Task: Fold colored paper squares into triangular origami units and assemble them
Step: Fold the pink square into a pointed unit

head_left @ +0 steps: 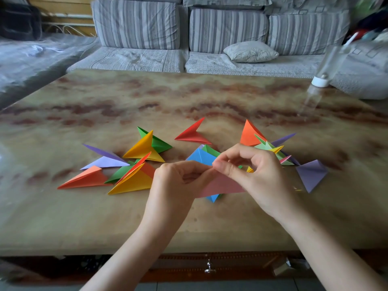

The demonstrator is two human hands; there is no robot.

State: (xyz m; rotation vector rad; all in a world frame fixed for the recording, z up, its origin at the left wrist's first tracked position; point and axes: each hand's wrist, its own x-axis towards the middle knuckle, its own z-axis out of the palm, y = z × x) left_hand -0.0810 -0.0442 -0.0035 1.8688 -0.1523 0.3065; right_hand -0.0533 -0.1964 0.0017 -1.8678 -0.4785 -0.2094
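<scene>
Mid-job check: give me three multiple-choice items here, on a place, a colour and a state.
1. Where on the marbled table lies the lone red folded paper unit? A. beyond both hands B. at the near edge C. in a hand
2. What colour is the folded paper sheet being held? A. blue B. pink C. black
3. How are the left hand and right hand placed? A. flat on the table B. one idle C. both pinching the sheet
Answers: 1 A, it sits past the hands; 2 B, pink shows between them; 3 C, both grip its top edge.

matt paper units (134,181), glossy marbled table (147,97)
</scene>
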